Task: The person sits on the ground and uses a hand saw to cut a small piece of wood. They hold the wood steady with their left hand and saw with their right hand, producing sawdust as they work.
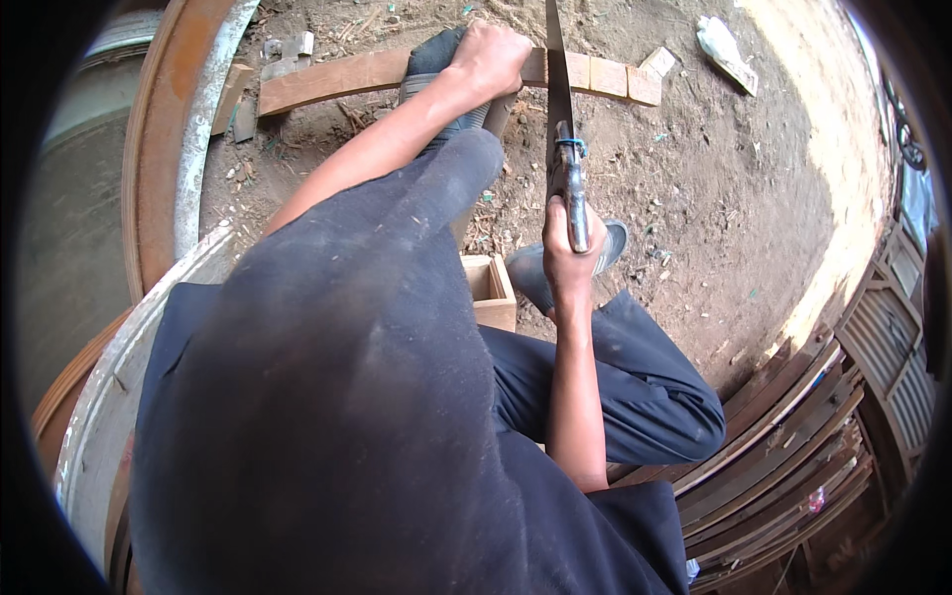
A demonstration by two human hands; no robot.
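Observation:
A narrow wooden plank [327, 77] lies crosswise near the top, under my sandalled left foot [428, 97]. My left hand [488, 61] is closed over the plank beside that foot; its fingertips are partly hidden. My right hand [573, 238] grips the metal-looking handle of a handsaw [555, 69], whose long blade points away from me across the plank, right of my left hand. Whether the teeth touch the wood I cannot tell. An open wooden box [501, 312] stands between my legs, left of my right foot [610, 248].
Curved-looking boards [164, 149] lean at the left. Stacked dark timber [764, 446] fills the lower right, beside a corrugated metal panel [907, 397]. Small wood offcuts [293, 50] and a white wrapped lump [719, 50] lie on the littered dirt ground [694, 178].

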